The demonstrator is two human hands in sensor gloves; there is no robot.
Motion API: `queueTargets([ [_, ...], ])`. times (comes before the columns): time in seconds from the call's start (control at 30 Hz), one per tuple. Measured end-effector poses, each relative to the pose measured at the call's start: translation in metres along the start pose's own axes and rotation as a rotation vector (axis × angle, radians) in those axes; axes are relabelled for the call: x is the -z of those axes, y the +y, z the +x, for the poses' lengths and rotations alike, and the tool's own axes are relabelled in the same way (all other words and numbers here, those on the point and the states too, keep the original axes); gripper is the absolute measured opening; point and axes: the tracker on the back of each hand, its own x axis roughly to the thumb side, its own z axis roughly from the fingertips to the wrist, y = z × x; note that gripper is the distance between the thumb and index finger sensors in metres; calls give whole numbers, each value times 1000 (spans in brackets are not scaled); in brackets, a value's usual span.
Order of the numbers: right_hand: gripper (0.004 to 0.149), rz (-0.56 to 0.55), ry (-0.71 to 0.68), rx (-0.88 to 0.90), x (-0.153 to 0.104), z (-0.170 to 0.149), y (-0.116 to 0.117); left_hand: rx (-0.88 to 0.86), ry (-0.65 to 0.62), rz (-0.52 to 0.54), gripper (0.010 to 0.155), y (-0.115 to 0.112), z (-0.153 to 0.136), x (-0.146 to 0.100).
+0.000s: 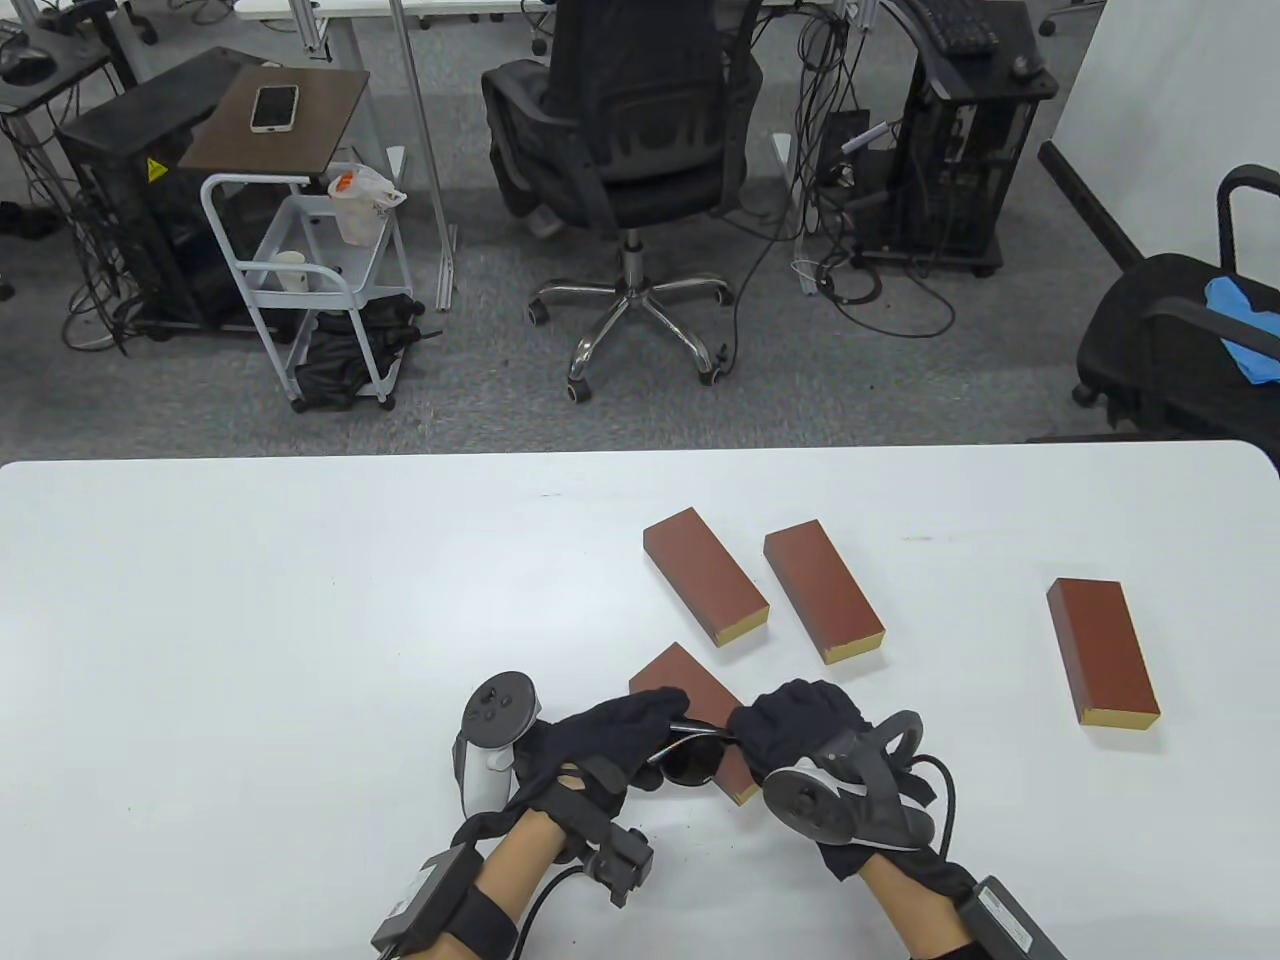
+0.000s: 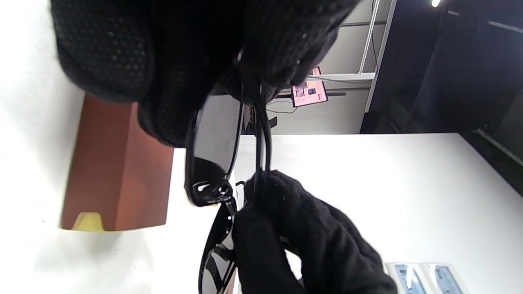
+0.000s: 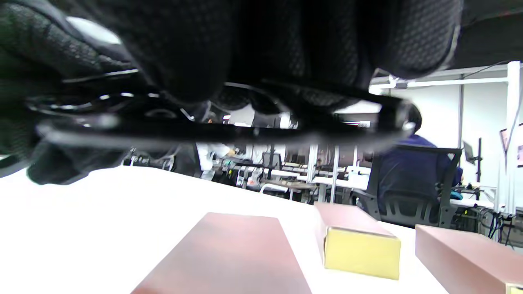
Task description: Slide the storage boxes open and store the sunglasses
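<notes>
Two hands meet low over the counter (image 1: 250, 620): the left hand (image 1: 610, 740) and right hand (image 1: 800, 730) both pinch the sunglasses (image 1: 690, 760) and hold them just above the nearest box (image 1: 672, 680), with three more boxes (image 1: 705, 575) closed farther out, one well off to the right. From above the glasses are mostly hidden between the gloves, but the left wrist view shows a dark lens (image 2: 214, 143) and the temple arms (image 2: 261, 134) lying close together, gripped by the right fingers (image 2: 286, 220). Only the right wrist view shows the frame (image 3: 229, 130) held level, clear of the box (image 3: 229, 257) under it, and a yellow box end (image 3: 361, 253) facing the camera.
</notes>
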Motion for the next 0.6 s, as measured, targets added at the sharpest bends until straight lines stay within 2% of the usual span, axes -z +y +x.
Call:
queueTargets([
  [0.1,40,80,-59,-19,4,4,-3,64,2,-34,47,1,1,1],
  [0.2,40,149,-79,26,5,7,-3,144,1,-15,46,6,0,0],
  [0.4,39,451,-130,91,6,18,19,204,-24,100,47,29,6,-3],
  [0.6,38,570,-184,38,5,35,32,243,-51,178,47,45,11,-8],
])
